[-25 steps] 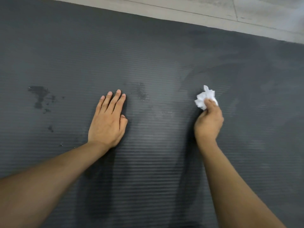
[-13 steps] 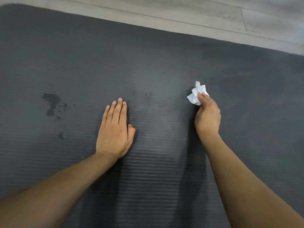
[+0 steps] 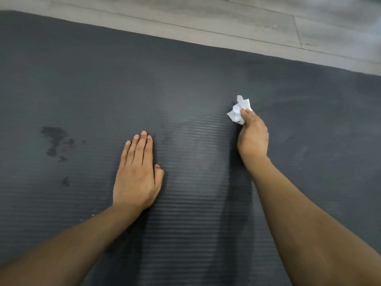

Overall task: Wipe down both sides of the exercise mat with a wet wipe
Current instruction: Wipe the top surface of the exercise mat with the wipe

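**Mat wipe-down under way, one face only**

The right hand [image 3: 252, 135] pinches a crumpled wet wipe [image 3: 239, 111] against the ribbed exercise mat [image 3: 103, 79] at 1 o'clock; the left hand [image 3: 137, 174] presses flat, fingers straight. Dark spots [image 3: 54, 141] remain at 9 o'clock; the underside is likely untouched.

floor [image 3: 226, 19]: pale grey wood-look planks, well beyond the fingertips [image 3: 143, 133] of the left hand [image 3: 136, 174] | long seam [image 3: 206, 29]: thin dark line, slanting lower toward the right, beyond both hands' fingers | cross joint [image 3: 297, 32]: short, up and right of the right hand [image 3: 252, 139] fingers
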Demonstrator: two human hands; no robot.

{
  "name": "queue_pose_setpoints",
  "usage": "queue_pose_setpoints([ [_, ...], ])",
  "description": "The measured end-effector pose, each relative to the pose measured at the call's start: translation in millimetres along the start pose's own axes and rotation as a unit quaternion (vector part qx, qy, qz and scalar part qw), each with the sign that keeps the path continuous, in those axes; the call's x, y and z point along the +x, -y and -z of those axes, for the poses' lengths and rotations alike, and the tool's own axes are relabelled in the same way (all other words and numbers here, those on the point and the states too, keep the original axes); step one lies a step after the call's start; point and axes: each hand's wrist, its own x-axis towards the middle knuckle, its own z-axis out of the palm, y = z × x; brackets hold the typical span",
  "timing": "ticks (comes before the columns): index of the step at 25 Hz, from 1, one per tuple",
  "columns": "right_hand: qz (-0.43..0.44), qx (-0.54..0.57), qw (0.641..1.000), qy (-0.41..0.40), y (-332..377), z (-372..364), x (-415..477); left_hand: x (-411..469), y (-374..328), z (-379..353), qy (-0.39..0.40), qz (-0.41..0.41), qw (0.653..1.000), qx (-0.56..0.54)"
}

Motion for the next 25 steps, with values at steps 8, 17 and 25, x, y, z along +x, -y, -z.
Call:
queue_pose_setpoints([
  [8,0.365,0.060,0.924,0.099,90.1,-45.1,-30.2,1.2,1.9,-0.1,-0.008,-0.008,1.000,-0.013],
  [17,-0.072,0.188,0.979,-0.002,20.3,-6.6,32.5,77.3,-35.1,7.8,-0.034,-0.043,0.998,-0.041],
  [25,0.022,0.046,0.997,-0.064,-62.8,21.7,68.9,136.0,-63.2,-22.5,0.042,-0.070,0.997,0.015],
])
